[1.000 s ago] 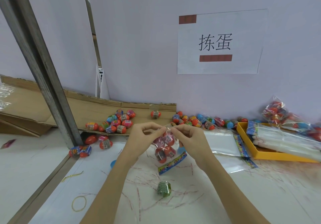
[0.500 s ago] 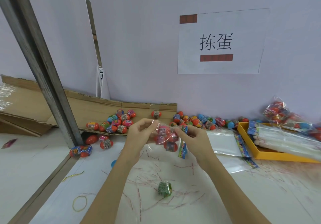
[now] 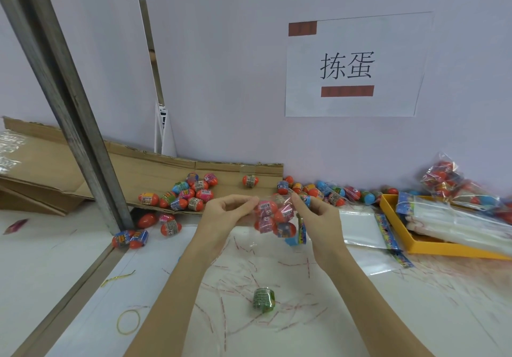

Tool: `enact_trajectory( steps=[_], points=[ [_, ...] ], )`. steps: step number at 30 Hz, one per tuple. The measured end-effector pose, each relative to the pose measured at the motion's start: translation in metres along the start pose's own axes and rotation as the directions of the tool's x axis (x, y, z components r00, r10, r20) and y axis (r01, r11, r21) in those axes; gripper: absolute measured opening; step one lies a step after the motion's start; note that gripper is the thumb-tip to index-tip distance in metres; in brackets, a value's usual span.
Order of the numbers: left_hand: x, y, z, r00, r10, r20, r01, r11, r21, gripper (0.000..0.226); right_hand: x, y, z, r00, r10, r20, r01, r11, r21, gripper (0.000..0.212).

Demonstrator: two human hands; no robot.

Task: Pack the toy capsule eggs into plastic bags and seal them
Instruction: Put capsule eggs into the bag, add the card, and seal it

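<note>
Fingertips of the left hand (image 3: 221, 215) curl together and pinch one end of the filled plastic bag (image 3: 274, 218), while the right hand (image 3: 318, 218) pinches the other end with thumb and forefinger, its remaining fingers loosely bent. Between them the bag hangs clear of the white table (image 3: 388, 301), stretched sideways, so its long axis runs left to right from one pinch to the other. Several toy capsule eggs (image 3: 267, 208) bulge inside it, sagging a little below the line of the fingers, and the printed header strip (image 3: 300, 232) dangles down next to the right hand. That suggests the bag's mouth lies on the right, nearer the right hand, though the clear film makes the opening itself hard to make out. Sealing, as I judge it, turns on this: the mouth must be flattened and pressed along the strip, with the left hand steadying the load. Loose eggs (image 3: 180, 196) lie well beyond the hands on the cardboard (image 3: 138, 165), and empty bags (image 3: 363, 226) lie flat just right of the right hand.
</note>
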State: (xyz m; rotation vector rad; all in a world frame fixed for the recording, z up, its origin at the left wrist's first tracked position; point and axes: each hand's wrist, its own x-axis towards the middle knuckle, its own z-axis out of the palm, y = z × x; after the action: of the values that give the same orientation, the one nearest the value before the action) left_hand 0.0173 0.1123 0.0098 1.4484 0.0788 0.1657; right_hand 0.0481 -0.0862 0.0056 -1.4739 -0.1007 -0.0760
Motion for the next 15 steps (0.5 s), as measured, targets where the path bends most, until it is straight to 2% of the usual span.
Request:
enact_trajectory(
  steps=[2,6,9,12,15],
  points=[
    [-0.0006,0.0003,0.0012,1.0,-0.008,0.028,0.008,1.0,0.004,0.024,0.0011,-0.0007,-0.0033,1.0,0.013,-0.009,-0.013,1.0,-0.017,0.031],
    [-0.0006,0.0018,0.0026,1.0,-0.024,-0.012,0.023,0.999,-0.047,0.012,0.0012,-0.0034,-0.0059,0.999,-0.046,-0.022,0.044,0.997,-0.058,0.041],
    [-0.0003,0.0027,0.0032,1.0,-0.008,-0.026,0.007,1.0,-0.026,0.012,-0.0003,-0.0035,-0.0029,0.985,-0.171,-0.038,0.164,0.977,-0.139,0.043],
    [-0.0004,0.0009,0.0038,1.0,-0.001,-0.012,0.001,1.0,0.029,0.01,-0.0021,0.001,-0.0002,0.928,-0.372,-0.003,0.352,0.881,-0.317,0.03],
    [-0.0007,0.0012,0.0038,0.999,0.013,-0.044,-0.011,0.999,0.051,0.009,-0.0015,-0.0003,0.0,0.9,-0.436,0.024,0.411,0.828,-0.38,0.03]
  ],
)
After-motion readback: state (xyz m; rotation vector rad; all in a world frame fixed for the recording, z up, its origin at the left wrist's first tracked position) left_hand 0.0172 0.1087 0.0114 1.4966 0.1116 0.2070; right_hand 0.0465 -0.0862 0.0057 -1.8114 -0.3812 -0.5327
